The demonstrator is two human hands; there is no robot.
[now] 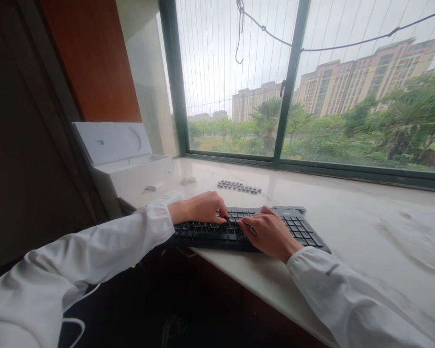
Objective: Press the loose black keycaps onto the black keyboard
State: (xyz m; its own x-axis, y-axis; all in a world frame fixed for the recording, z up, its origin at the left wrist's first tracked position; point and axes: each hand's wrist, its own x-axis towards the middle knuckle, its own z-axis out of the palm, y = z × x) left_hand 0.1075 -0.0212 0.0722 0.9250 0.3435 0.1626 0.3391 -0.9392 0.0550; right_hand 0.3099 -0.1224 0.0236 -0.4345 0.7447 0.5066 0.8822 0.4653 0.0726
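Observation:
A black keyboard [210,237] lies along the front edge of the pale counter; in its middle rows several keys look like bare sockets without caps. Over those rows my left hand [203,207] bends down from the left, thumb and forefinger closed together at a key. Whatever is between those fingertips is too small to make out. My right hand [268,233] rests on the keyboard's right-middle part, fingers spread, with the thumb and forefinger reaching toward the same area. Behind the keyboard, small dark keycaps [239,186] stand in rows on the counter.
An open white box [137,171] with its lid raised is at the back left. Near it lie a small object [150,188] and crumpled clear plastic [188,179]. Clear plastic wrapping [416,237] spreads on the right of the marble-like counter [348,208]. A green-framed window [235,157] closes off the back.

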